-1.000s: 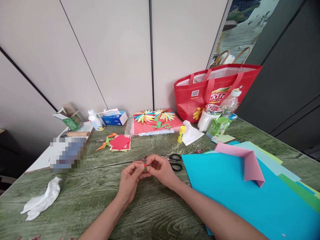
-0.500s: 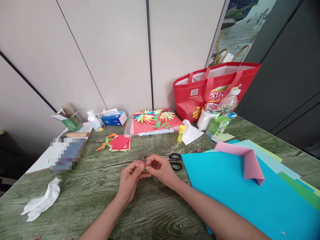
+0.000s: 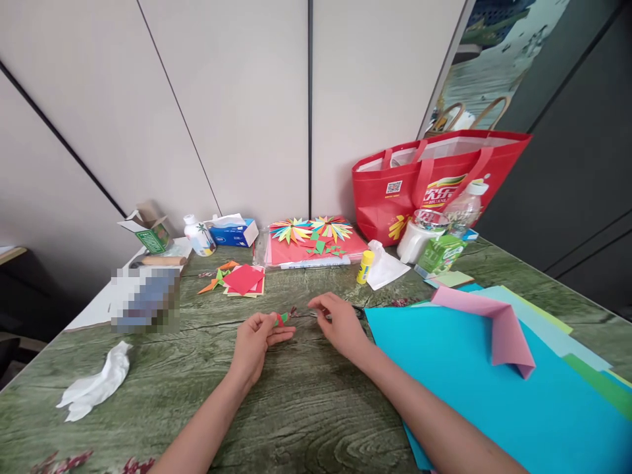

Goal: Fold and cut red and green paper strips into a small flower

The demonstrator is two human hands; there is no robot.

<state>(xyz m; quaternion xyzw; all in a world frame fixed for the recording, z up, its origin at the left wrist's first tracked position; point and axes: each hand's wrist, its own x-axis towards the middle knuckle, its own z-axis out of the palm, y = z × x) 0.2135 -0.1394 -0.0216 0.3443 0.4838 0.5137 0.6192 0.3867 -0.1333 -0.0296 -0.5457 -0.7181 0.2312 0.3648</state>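
Observation:
My left hand (image 3: 253, 345) pinches a small folded paper piece (image 3: 282, 320), red and green, between thumb and forefinger, its other fingers stretched out below. A short way to the right, my right hand (image 3: 342, 331) is apart from the paper, with thumb and fingers parted and nothing visible between them. Beneath and behind it lie scissors (image 3: 359, 311), mostly hidden by the hand. Beyond the left hand is a stack of small paper squares (image 3: 244, 280), red on top, beside an orange and green folded paper piece (image 3: 217, 280).
A large blue sheet (image 3: 444, 368) with a folded pink strip (image 3: 508, 329) covers the right side. At the back are a yellow glue stick (image 3: 365, 267), folded paper stars (image 3: 332, 229), a tissue box (image 3: 234, 233) and a red bag (image 3: 378, 197). A crumpled tissue (image 3: 99, 382) lies left.
My right hand has let go of the small red and green paper and moved right, towards the scissors. My left hand keeps hold of the paper. The view has shifted slightly.

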